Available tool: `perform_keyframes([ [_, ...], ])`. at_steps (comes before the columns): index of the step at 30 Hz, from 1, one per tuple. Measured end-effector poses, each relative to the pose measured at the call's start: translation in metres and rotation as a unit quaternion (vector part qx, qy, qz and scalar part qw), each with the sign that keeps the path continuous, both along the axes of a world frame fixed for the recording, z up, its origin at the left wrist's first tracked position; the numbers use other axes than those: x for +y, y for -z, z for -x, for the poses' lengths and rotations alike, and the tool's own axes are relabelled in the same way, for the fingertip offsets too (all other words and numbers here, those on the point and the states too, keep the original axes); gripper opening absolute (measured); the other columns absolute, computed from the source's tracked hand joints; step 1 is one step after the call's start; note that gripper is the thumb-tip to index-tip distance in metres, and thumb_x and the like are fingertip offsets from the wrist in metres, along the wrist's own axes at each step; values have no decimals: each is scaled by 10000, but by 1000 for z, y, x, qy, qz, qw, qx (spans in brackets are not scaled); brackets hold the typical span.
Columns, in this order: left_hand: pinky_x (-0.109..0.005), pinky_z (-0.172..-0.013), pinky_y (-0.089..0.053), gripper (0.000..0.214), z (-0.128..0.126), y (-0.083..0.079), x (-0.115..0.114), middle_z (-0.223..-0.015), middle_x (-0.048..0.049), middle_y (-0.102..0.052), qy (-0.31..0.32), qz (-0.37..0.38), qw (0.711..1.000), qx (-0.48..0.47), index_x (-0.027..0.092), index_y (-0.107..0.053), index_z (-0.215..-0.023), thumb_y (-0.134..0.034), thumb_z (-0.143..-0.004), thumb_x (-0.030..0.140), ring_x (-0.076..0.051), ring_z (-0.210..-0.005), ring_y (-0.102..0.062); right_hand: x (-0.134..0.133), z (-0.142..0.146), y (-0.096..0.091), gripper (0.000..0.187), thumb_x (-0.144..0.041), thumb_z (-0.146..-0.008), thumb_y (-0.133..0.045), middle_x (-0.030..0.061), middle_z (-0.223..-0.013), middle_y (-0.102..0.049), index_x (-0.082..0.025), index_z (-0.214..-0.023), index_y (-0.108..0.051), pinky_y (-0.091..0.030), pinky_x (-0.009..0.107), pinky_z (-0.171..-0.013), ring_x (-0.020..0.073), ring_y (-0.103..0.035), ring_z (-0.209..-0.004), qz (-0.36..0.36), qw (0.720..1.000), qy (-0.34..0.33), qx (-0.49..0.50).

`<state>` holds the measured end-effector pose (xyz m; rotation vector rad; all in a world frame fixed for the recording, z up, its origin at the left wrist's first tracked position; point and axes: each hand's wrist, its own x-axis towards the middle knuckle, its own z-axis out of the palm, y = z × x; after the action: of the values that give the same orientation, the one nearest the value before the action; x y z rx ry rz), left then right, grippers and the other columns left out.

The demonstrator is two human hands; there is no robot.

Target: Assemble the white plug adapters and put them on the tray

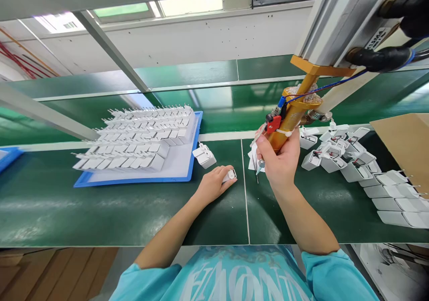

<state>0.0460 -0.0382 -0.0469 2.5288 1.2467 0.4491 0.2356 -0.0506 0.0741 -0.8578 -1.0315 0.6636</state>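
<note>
White casing [230, 175], gripped, between left fingers [218, 172]

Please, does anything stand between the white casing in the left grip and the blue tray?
Yes. A loose white casing lies between the held casing and the blue tray, on the green table close to the tray.

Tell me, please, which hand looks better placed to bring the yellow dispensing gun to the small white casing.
Probably the right hand, since it grips the yellow dispensing gun; the left hand is occupied, holding the small white casing over the green worktop.
</note>
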Motion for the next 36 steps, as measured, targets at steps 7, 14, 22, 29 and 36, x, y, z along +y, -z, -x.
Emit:
perform_keyframes([
  [7,-294,-680,-523,352,-6,-4,-4,-1134,-88,-664,1,-23,995,97,203,-455,-1258,-461,-983,421,-238,-1020,-655,0,1,-1,320,-366,-824,-702,-71,-736,-555,-258,-940,-424,-377,224,-442,59,-437,-492,-11,1000,-2,-1],
  [14,-427,-842,-485,363,-6,11,-3,-1082,-159,-663,-30,-97,994,38,133,-519,-1244,-478,-958,353,-306,-993,-623,2,-2,2,331,-365,-807,-714,-62,-766,-581,-261,-973,-448,-422,255,-503,76,-489,-524,-1,1000,5,7],
  [22,-606,-1134,-232,664,6,7,17,-1532,-218,-329,-196,-170,963,-66,176,-416,-1432,-655,-827,308,-432,-1435,-268,3,-4,1,360,-393,-771,-729,-50,-749,-582,-269,-966,-453,-385,255,-429,84,-461,-476,17,1000,20,2],
  [29,-625,-1116,-274,1014,25,9,40,-1523,-276,-286,-222,-36,969,-104,142,-188,-1523,-739,-720,423,-450,-1427,-273,3,-5,-2,349,-336,-754,-753,-50,-756,-598,-257,-925,-459,-397,244,-428,74,-463,-470,21,999,3,35],
  [36,-577,-1073,-353,875,26,7,36,-1361,-214,-453,-203,-15,966,-162,167,-341,-1427,-746,-680,377,-393,-1304,-414,4,-7,-2,399,-363,-732,-788,-50,-770,-610,-236,-923,-461,-408,216,-429,64,-494,-481,26,999,10,43],
])
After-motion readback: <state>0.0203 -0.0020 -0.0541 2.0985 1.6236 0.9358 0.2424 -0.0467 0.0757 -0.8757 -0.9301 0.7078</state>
